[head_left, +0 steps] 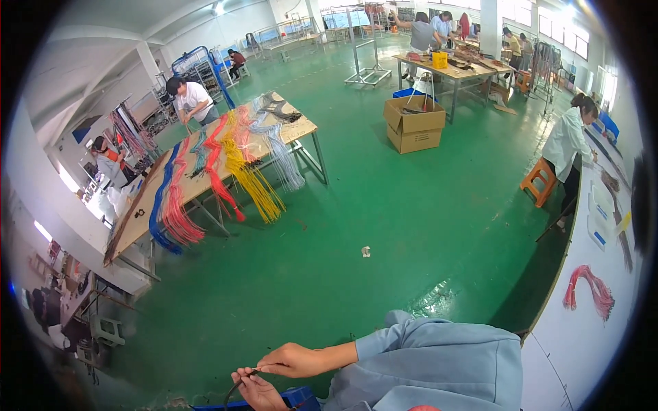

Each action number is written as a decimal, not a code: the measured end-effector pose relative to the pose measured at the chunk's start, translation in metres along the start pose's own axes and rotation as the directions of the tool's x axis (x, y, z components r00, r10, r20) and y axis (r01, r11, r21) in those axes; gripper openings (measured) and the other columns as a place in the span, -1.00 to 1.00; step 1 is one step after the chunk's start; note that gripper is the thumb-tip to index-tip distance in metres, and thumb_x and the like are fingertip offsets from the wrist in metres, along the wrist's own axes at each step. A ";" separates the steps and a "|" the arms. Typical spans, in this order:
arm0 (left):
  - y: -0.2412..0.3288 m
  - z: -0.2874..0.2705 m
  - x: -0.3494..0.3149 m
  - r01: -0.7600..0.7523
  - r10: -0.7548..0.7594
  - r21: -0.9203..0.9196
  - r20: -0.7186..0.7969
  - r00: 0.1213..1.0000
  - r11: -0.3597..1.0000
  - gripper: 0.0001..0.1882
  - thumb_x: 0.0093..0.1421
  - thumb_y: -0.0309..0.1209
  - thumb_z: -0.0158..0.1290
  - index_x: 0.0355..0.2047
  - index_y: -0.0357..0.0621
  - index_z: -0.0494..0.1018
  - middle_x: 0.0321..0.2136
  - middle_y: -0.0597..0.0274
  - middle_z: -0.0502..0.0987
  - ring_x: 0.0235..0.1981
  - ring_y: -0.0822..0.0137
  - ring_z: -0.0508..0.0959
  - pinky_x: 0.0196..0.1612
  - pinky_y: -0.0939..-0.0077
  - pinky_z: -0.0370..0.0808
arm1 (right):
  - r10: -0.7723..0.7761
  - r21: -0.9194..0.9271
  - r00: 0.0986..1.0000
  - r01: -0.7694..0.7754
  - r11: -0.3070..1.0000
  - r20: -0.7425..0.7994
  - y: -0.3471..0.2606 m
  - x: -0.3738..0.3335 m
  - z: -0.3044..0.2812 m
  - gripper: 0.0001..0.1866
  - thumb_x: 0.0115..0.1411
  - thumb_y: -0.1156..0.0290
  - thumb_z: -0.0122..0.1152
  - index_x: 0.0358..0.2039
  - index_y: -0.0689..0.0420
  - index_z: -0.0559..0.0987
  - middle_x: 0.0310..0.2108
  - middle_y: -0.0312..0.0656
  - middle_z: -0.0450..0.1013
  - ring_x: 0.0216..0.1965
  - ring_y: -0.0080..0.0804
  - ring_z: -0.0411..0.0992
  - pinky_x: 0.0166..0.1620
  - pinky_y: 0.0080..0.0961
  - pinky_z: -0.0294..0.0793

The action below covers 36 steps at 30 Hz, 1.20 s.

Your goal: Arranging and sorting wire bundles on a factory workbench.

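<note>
- Wore a light-blue jacket (439,363), right of the blue bin (308,397).
- Pinched a thin dark cable (232,393) near its end in left hand (260,393) and right hand (293,360), near the blue bin.
- Probably handled light, pliable; seemed best held close to the tip.

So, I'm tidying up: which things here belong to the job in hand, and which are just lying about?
Seemingly in use:
- dark cable, held by left hand and right hand

Apparently lying about:
- red wire bundle on white table
- pale scrap on floor
</note>
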<state>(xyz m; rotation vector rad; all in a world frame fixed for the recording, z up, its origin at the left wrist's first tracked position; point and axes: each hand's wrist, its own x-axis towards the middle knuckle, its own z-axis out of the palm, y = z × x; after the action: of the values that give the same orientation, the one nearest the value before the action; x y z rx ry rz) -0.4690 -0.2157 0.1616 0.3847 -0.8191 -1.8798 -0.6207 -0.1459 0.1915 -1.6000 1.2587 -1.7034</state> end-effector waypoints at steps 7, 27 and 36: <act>0.006 0.024 -0.009 0.061 -0.059 -0.089 0.018 0.998 0.994 -0.77 0.26 -0.32 -0.07 -0.17 -0.21 0.35 -0.15 0.16 0.45 -0.10 0.28 0.43 -0.01 0.47 0.40 | -0.135 -0.054 0.989 0.132 0.990 -0.056 0.002 -0.001 0.004 -0.79 0.18 0.33 0.07 -0.37 0.23 0.54 -0.54 -0.02 0.46 -0.50 -0.08 0.44 -0.47 -0.31 0.40; 0.013 0.045 -0.013 -0.116 0.184 0.632 -0.043 0.982 0.766 -0.78 0.24 -0.50 -0.11 -0.14 -0.35 0.25 -0.26 -0.03 0.48 -0.23 0.18 0.50 -0.15 0.39 0.47 | -0.157 -0.236 0.985 0.170 0.957 0.071 0.002 -0.002 0.000 -0.78 0.13 0.35 0.06 -0.56 0.22 0.44 -0.63 -0.10 0.39 -0.61 -0.09 0.37 -0.58 -0.25 0.32; 0.017 0.038 -0.012 -0.115 0.161 0.619 -0.020 0.987 0.777 -0.75 0.23 -0.50 -0.08 -0.11 -0.36 0.25 -0.27 -0.02 0.48 -0.26 0.21 0.50 -0.16 0.40 0.49 | -0.024 -0.051 0.994 0.030 0.998 0.105 0.005 0.000 -0.001 -0.79 0.11 0.38 0.08 -0.58 0.24 0.44 -0.71 -0.09 0.32 -0.69 -0.18 0.26 -0.61 -0.34 0.21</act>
<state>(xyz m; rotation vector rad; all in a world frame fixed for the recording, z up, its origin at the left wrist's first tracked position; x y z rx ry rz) -0.4742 -0.1957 0.1993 0.7703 -1.3762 -1.4078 -0.6228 -0.1484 0.1870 -1.7205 1.2453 -1.5933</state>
